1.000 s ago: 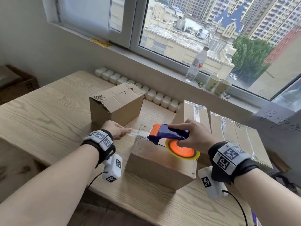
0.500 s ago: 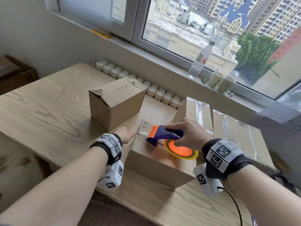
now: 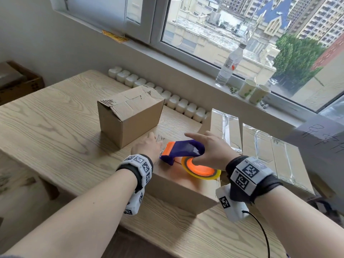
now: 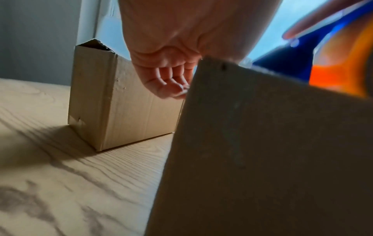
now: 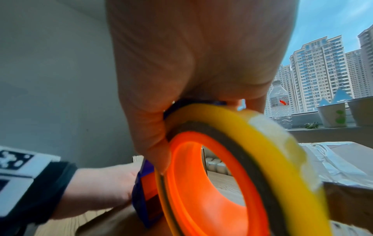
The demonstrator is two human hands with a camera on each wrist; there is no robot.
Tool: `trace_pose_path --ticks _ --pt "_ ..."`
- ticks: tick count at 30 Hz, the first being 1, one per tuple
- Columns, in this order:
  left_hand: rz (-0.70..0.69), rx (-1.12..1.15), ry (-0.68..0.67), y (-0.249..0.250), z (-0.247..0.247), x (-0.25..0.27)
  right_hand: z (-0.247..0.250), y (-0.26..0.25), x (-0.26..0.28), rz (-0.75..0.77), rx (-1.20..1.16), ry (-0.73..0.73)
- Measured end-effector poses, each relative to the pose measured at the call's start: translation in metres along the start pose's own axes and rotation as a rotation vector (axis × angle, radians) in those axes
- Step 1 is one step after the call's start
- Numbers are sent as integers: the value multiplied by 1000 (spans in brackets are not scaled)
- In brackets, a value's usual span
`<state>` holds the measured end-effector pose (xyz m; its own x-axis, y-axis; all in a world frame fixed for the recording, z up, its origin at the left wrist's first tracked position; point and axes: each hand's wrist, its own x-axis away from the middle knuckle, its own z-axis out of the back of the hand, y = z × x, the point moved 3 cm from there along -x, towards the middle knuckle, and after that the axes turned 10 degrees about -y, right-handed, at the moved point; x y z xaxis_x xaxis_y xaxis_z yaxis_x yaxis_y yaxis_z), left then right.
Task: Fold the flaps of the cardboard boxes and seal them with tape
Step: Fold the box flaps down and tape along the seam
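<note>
Bare forearms (image 3: pixel 83 211), black wristbands (image 3: pixel 242 196) bearing white coded tags (image 3: pixel 250 171).

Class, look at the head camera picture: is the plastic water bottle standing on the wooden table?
No, the water bottle stands upright on the window sill, next to two paper cups.
</note>
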<state>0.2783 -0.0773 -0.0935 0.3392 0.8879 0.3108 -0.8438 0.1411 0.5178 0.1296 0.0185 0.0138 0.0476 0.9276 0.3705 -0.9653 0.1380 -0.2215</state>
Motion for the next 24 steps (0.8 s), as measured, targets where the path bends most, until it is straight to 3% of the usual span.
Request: trace_pose_path --ticks 7,18,24 --pt "-40 -276 33 6 -4 1 1 10 11 96 -122 46" --pt "-33 -257 -31 4 -3 7 4 19 24 111 -189 1" --pt "-36 -268 -39 1 -3 7 14 53 56 -1 -225 -32"
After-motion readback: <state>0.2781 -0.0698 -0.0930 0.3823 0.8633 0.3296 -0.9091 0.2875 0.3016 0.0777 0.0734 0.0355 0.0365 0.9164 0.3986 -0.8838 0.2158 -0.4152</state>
